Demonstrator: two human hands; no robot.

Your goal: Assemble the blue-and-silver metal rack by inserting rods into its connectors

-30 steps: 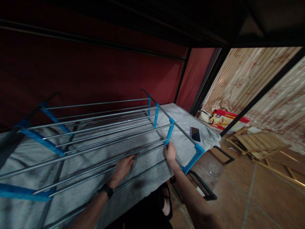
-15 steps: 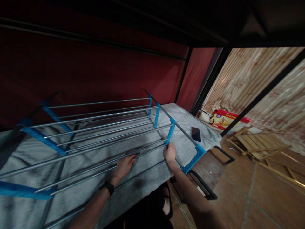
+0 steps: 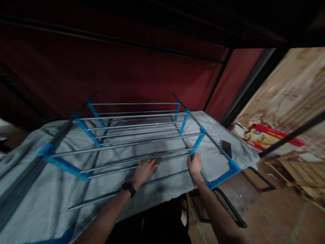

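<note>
A rack of grey metal tubes (image 3: 142, 144) with blue plastic brackets lies across a bed covered by a grey blanket (image 3: 165, 184). My left hand (image 3: 143, 172), with a dark band at the wrist, is closed over one of the lower tubes, its fingertips partly hidden. Around the lower end of a blue bracket (image 3: 197, 144) on the right side, my right hand (image 3: 195, 164) is closed, where the tube ends meet it. Another blue bracket (image 3: 224, 176) stands at the near right corner. Closer to me, a loose-looking tube (image 3: 93, 200) has its left end free of any bracket.
A phone (image 3: 225, 148) lies on the blanket right of the rack. Black metal bed posts and rails (image 3: 254, 81) frame the space. Beyond the bed are a red and yellow box (image 3: 266, 137) and a folded wooden piece (image 3: 299, 171) on the tiled floor.
The view has turned left, so the rack and both hands appear further right and more of its left end shows. Both hands stay at about the same places on the rack.
</note>
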